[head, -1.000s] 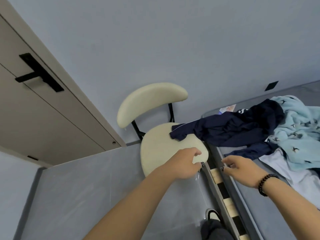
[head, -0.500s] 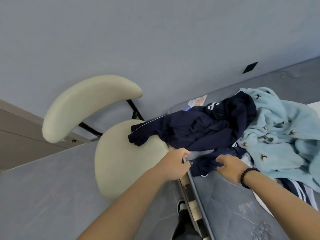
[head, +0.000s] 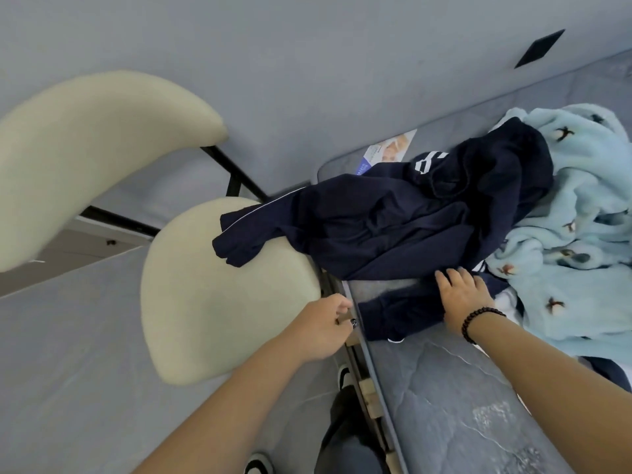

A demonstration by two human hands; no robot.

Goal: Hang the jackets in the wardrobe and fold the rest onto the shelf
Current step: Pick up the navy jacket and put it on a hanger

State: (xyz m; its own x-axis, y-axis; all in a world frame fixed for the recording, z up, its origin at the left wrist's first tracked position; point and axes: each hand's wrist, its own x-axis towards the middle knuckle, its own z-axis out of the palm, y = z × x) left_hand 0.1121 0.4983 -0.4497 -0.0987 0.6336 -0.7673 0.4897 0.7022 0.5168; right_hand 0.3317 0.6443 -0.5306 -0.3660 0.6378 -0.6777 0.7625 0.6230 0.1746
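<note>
Head view, looking down: grey mattress (head: pixel 461 398) along my right, with the navy jacket (head: pixel 393 224) heaped on it, one sleeve spilling onto the cream chair (head: pixel 219 302) seat just beside the bed. A pale blue fleece (head: pixel 574 234) lies bunched against the jacket's far side. My right hand (head: pixel 463 295) rests flat on the jacket's near sleeve, fingers straight and slightly spread. My left hand (head: pixel 325 323) hovers at the bed edge, fingers curled, pinching a small dark object I cannot identify.
</note>
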